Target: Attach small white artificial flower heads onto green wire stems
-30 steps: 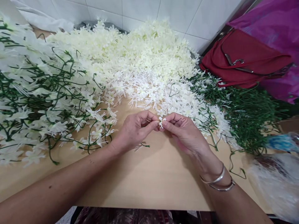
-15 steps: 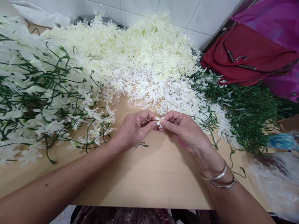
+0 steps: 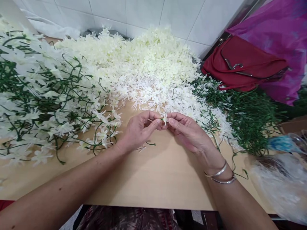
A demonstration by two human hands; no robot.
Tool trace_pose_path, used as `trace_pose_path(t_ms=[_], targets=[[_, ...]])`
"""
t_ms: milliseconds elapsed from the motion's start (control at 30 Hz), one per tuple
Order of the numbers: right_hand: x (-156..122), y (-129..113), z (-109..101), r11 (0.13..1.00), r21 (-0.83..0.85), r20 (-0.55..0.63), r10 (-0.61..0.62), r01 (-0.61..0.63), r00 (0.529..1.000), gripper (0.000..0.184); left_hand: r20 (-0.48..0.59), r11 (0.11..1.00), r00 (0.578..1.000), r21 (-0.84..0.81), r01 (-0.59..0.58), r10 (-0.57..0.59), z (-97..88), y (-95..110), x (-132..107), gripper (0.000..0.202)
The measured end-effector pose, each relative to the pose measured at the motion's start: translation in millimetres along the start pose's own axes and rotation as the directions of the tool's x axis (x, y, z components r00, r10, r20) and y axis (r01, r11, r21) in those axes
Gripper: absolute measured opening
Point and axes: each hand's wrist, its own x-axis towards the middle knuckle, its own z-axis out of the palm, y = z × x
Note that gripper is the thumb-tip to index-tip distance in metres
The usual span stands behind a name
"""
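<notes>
My left hand [image 3: 139, 129] and my right hand [image 3: 188, 131] meet fingertip to fingertip above a tan table [image 3: 153, 179]. Both pinch one small white artificial flower [image 3: 164, 119] between thumbs and forefingers. A thin green stem [image 3: 150, 143] trails below my left hand onto the table. Two silver bangles [image 3: 219, 176] circle my right wrist. Just beyond the hands lies a big heap of loose white and cream flower heads [image 3: 148, 70].
Finished vines of white flowers on green stems [image 3: 45, 102] cover the left side. A pile of bare green stems [image 3: 249, 118] lies at the right, below a red handbag [image 3: 242, 64] and purple cloth [image 3: 283, 35]. Clear plastic bags [image 3: 280, 185] sit at the lower right.
The hands stay pinched together on the flower and have turned it slightly; less of the white petals shows now. The camera tilted, shifting the scene a little downward.
</notes>
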Motion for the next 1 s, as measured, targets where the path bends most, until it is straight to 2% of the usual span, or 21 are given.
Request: trace_pose_path(t_ms=[367,533,800,1000], targets=[[2.3,3.4,-2.0,0.992,-0.122,-0.051,0.000,-0.007,0.999,0.036,0.016,1.000,1.000,0.026,0.003,-0.004,1.0,-1.0,-0.5,0.016],[2.6,3.4,-1.2,0.990,-0.142,-0.073,-0.009,-0.002,0.997,0.038,0.013,1.000,1.000,-0.007,0.006,-0.006,2.0,-0.4,0.0,0.016],[1.0,9.4,2.3,0.992,-0.126,-0.099,-0.028,0.015,0.995,0.033,-0.004,1.000,1.000,0.029,0.009,-0.009,0.9,-0.9,-0.8,0.016],[0.0,6.1,0.8,0.990,-0.139,-0.060,0.022,-0.031,0.998,0.036,0.051,0.998,0.999,0.067,-0.010,0.007,-1.9,0.6,-1.1,0.015]])
